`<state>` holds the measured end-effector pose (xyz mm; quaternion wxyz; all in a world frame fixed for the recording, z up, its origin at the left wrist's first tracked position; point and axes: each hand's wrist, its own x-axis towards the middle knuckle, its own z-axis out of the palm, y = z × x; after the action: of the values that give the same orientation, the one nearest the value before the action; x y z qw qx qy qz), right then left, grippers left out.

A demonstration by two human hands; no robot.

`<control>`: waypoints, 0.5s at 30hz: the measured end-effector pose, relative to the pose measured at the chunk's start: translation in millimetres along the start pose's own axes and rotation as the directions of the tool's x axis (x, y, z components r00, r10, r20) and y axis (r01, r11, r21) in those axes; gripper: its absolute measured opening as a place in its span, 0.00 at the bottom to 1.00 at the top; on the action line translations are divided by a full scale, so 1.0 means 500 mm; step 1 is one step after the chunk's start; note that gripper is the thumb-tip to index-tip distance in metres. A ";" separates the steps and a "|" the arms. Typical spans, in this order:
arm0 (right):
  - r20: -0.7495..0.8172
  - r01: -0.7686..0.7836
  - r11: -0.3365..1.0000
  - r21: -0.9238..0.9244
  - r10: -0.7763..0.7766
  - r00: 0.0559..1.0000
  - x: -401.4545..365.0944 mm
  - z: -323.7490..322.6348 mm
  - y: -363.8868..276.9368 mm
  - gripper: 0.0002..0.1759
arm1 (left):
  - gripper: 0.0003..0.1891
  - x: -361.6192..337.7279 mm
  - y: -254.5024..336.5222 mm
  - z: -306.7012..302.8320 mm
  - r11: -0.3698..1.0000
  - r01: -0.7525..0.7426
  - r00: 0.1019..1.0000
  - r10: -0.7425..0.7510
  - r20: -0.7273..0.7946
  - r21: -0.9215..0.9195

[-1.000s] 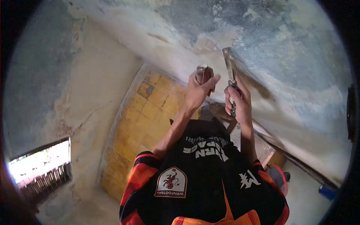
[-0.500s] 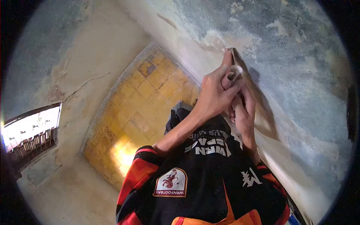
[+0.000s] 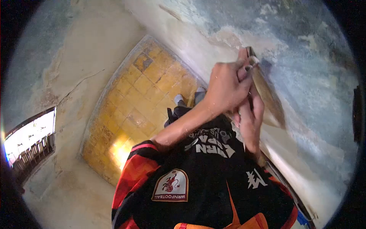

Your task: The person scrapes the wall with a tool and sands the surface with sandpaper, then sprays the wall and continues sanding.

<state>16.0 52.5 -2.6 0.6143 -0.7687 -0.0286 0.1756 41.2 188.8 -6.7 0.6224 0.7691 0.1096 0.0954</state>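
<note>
the scraper (image 3: 267,93) lies against the peeling wall (image 3: 312,76) in the upper right of the frame. your right hand (image 3: 249,122) has its fingers closed round the scraper's lower end. your left hand (image 3: 225,89) is curled shut just above, touching the right; what it grips is hidden. yellow floor tiles (image 3: 145,99) fill the centre left.

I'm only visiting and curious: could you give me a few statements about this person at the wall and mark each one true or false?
1. The left hand and right hand are close together at a narrow tool by the wall. True.
2. The floor below has yellow tiles. True.
3. The shirt is plain white. False: it is black with orange-red sleeves.
4. The wall is smooth and evenly painted. False: it is patchy and worn.
</note>
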 end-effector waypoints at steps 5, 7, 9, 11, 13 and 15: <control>-0.014 -0.093 0.996 -0.015 0.092 0.996 0.005 -0.010 -0.004 0.28 | 0.09 -0.010 0.014 0.031 0.994 -0.095 0.986 0.086 -0.140 -0.056; -0.006 -0.125 0.992 0.003 0.125 0.992 0.011 -0.016 -0.021 0.28 | 0.11 0.004 0.010 0.028 0.997 -0.073 0.993 0.072 -0.097 -0.011; -0.024 -0.031 0.998 -0.059 0.029 0.999 0.009 -0.007 0.001 0.28 | 0.13 0.002 0.014 0.022 1.000 -0.006 0.998 0.006 -0.064 -0.001; -0.029 -0.033 0.996 -0.087 0.031 0.999 -0.005 -0.010 0.003 0.29 | 0.14 -0.024 0.010 0.040 1.000 -0.008 0.996 0.007 -0.087 -0.013; -0.003 -0.072 0.997 0.015 0.072 0.997 0.003 -0.010 -0.020 0.28 | 0.15 0.000 0.008 0.041 0.997 -0.076 0.986 0.074 -0.152 -0.010; 0.017 0.022 0.999 0.046 -0.023 1.000 0.024 -0.009 -0.021 0.27 | 0.14 0.010 0.005 0.029 0.998 -0.055 0.992 0.057 -0.110 0.022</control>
<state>30.4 53.9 5.3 0.6336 -0.7524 -0.0387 0.1760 50.0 176.3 -7.2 0.6051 0.7713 0.1231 0.1543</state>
